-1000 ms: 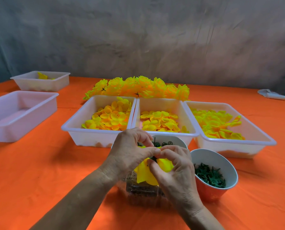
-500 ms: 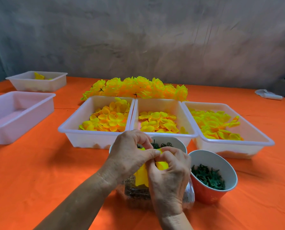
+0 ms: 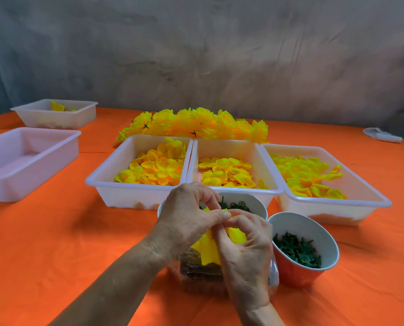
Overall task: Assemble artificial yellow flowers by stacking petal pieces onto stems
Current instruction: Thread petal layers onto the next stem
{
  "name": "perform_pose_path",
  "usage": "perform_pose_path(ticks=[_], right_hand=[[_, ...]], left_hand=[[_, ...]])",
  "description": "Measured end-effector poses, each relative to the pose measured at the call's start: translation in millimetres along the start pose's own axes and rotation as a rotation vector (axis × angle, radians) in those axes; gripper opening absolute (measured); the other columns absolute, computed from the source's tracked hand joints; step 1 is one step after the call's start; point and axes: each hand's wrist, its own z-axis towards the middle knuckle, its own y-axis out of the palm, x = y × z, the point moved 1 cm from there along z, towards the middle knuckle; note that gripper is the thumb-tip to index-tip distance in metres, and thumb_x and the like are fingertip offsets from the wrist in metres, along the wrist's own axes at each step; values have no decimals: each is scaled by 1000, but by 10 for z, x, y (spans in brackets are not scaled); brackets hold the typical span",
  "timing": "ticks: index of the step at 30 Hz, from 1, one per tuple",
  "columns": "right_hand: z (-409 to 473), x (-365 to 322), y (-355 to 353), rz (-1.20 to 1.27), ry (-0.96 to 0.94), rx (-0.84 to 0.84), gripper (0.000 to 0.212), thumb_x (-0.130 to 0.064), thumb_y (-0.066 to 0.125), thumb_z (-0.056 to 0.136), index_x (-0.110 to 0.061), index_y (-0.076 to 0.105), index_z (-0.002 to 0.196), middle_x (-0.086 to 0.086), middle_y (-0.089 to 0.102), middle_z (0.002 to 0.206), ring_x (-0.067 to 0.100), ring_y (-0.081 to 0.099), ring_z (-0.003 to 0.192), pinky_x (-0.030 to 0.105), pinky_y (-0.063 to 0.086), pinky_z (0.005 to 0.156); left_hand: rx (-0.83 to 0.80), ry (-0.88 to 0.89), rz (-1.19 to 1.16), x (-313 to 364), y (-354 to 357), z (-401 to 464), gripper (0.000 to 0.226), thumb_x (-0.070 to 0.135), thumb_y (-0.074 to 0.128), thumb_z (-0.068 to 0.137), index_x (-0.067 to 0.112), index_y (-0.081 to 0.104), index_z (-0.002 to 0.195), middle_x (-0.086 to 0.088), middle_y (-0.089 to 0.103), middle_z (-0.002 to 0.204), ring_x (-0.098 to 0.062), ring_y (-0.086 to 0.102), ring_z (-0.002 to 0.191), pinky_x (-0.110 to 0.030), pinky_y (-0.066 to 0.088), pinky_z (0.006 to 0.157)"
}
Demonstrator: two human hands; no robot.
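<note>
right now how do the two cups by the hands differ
The red cup stands in full view at the right and holds dark green star-shaped pieces; the cup behind the hands is partly hidden by them and holds dark green ring-shaped pieces. Both have white insides and stand on the orange cloth.

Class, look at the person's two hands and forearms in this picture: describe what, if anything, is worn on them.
Both are bare. The left hand and right hand show no gloves, rings or watch, and no sleeve covers either forearm as far as the picture's lower edge. The fingernails that show are short and unpainted.
</note>
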Motion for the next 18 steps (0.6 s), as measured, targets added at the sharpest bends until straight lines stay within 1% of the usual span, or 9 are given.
perform_pose_path(ticks=[1,3,5,6,7,9,11,15,18], right_hand=[[167,-141,-53,142,37,-23,14,-27,85,65,-24,72,63,-9,68,88,17,58,98,30,44,85],[388,-208,-119,234,154,-210,6,-34,80,65,-30,76,66,-9,69,98,11,59,105,29,44,88],[418,-194,-181,276,221,-389,7,-26,83,69,-31,77,69,-7,69,102,11,60,107,33,47,88],[439,-192,-198,277,218,-436,8,-21,82,70,-27,77,70,-4,70,102,13,61,106,41,50,88],[488,-189,-218,309,234,-445,4,-23,81,70,-25,77,70,-2,70,103,16,61,106,48,50,89],[523,-185,-237,277,203,-469,11,-35,77,65,-25,77,70,-2,69,106,20,58,111,54,47,91],[517,-156,-238,243,180,-483,16,-40,76,62,-27,77,72,-4,67,108,20,53,115,55,44,93],[494,-104,-226,230,165,-482,15,-45,73,63,-33,75,72,-13,65,107,10,48,116,51,43,95],[481,-44,-206,269,175,-493,17,-40,74,65,-25,76,73,-9,66,108,15,50,117,54,41,96]], left_hand=[[-1,-4,5,10,-1,-2,28,20,84,66,26,61,50,11,67,89,-14,64,91,-41,51,85],[-1,-9,13,15,-8,-11,28,22,85,64,25,61,50,10,67,88,-15,64,89,-42,52,82],[0,-1,24,10,-14,-14,28,24,84,65,25,61,50,10,66,86,-13,63,89,-41,52,82],[0,4,27,10,-13,-12,28,24,84,65,26,61,50,10,66,86,-12,63,89,-40,52,83],[0,7,28,10,-15,-13,28,24,84,65,26,61,50,10,66,85,-12,63,89,-40,51,83],[-3,6,27,13,-16,-12,29,24,84,65,27,60,49,10,66,85,-11,63,89,-39,51,84],[-3,7,22,4,-14,-8,30,25,84,64,28,59,48,10,66,86,-12,63,88,-39,52,83],[-15,10,18,-25,-13,8,28,30,83,63,27,60,48,11,67,86,-11,64,86,-37,53,80],[-29,8,15,-42,-4,24,26,29,84,63,26,62,49,11,67,87,-8,64,86,-34,53,79]])
